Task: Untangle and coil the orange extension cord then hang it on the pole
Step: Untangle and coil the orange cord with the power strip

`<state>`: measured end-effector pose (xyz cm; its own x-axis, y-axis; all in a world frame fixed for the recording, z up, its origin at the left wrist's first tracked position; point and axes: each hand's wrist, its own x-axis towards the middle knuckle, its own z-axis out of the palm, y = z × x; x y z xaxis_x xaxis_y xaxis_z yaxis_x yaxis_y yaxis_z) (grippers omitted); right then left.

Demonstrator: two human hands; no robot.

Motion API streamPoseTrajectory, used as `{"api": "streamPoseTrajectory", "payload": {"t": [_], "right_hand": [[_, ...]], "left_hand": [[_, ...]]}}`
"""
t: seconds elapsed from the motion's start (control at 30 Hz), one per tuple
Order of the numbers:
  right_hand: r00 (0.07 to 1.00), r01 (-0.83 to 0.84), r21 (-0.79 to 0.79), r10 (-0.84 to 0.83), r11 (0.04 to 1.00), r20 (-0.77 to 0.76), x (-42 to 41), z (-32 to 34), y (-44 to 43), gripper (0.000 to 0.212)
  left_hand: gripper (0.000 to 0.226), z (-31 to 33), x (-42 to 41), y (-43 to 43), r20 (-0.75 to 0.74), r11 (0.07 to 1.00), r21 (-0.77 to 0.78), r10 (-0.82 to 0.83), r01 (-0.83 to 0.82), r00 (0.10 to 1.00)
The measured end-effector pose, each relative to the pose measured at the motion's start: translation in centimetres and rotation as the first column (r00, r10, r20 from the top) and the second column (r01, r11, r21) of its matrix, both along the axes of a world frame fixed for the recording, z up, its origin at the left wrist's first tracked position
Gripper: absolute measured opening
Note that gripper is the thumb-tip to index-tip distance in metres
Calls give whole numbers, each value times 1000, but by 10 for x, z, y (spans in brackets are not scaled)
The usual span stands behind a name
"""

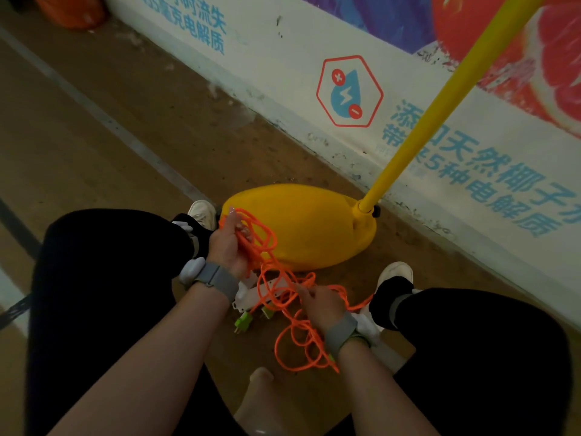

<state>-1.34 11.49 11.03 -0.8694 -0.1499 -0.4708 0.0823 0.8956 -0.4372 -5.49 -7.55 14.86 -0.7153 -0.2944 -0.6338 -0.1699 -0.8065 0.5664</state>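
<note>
Few loops gathered: left grip [231, 247] clasps a small bundle of the thin orange extension cord [254, 247]; right grip [317, 305] closes on a lower strand. Most lies tangled on the brown floor [125, 152] beside the white power strip [248, 297]. Yellow metal pole [434, 111] carries nothing yet.

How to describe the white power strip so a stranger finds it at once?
Find the yellow base of the pole by the painted wall. On the floor before it, between the left hand and right hand, lies the white power strip under orange cord loops. It is the only flat white bar; the plugs beside it are green.
</note>
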Motion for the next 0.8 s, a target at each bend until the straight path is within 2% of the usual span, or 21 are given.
{"api": "streamPoseTrajectory", "payload": {"t": [0.03, 0.07, 0.1, 0.17, 0.23, 0.3, 0.37, 0.43, 0.53, 0.57, 0.63, 0.7, 0.8], "right_hand": [[997, -80, -29, 79, 996, -4, 3, 5, -9, 48], [987, -162, -60, 162, 985, -13, 5, 12, -19, 45], [970, -242, -84, 239, 967, -43, 8, 20, -28, 41], [947, -319, -149, 307, 936, -96, 11, 33, -43, 34], [944, -326, -206, 304, 923, -129, 11, 43, -46, 31], [953, -293, -240, 261, 925, -155, 10, 50, -43, 26], [974, -211, -305, 172, 929, -150, 5, 56, -39, 20], [986, -155, -348, 124, 925, -110, 1, 61, -35, 19], [991, -96, -352, 57, 931, -120, -4, 65, -28, 25], [991, -67, -338, 25, 939, -129, -7, 67, -23, 31], [990, -16, -322, -30, 947, -136, -14, 69, -11, 38], [987, 16, -335, -68, 942, -144, -24, 68, 2, 39], [979, 66, -376, -133, 924, -156, -36, 61, 17, 39]], "left_hand": [[30, -2, -1, 1, 27, 975, -219, -41, 46, 999], [25, -4, -1, 3, 71, 884, -455, -84, 107, 994], [21, -8, 0, 6, 101, 751, -643, -114, 153, 988], [23, -17, 5, 14, 116, 515, -831, -205, 208, 972], [31, -28, 11, 21, 108, 344, -907, -368, 243, 924], [22, -27, 13, 27, 118, 264, -916, -546, 303, 830], [9, -24, 12, 27, 164, 194, -885, -723, 424, 671], [13, -18, 14, 29, 144, 249, -741, -849, 624, 508], [32, -10, 24, 37, 262, 356, -423, -832, 833, 489], [40, -10, 28, 38, 246, 372, -373, -844, 850, 478], [59, -5, 35, 41, 109, 392, -260, -896, 882, 430], [65, -1, 37, 40, 37, 352, -153, -932, 923, 361], [41, 4, 32, 34, 51, 179, -245, -979, 953, 197]]}}
